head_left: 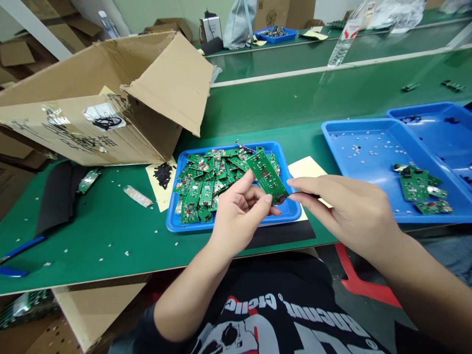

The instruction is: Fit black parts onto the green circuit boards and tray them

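My left hand (241,211) grips a green circuit board (266,172) between thumb and fingers, tilted above a blue tray (171,216). Small dark parts dot the board's upper face, and a black piece (280,198) sits at its lower end. My right hand (350,211) is closed in a pinch at the board's lower right corner, thumb and forefinger against the edge; whether something small is also between them I cannot tell. Beneath, the tray holds a heap of similar circuit boards (206,189).
Left of the tray, small black strips (163,175) lie on yellow paper. An open cardboard box (147,132) stands behind them. Blue-handled scissors (22,250) rest at far left. Another blue tray (368,167) at right contains several boards (420,189). A plastic bottle (342,44) stands behind.
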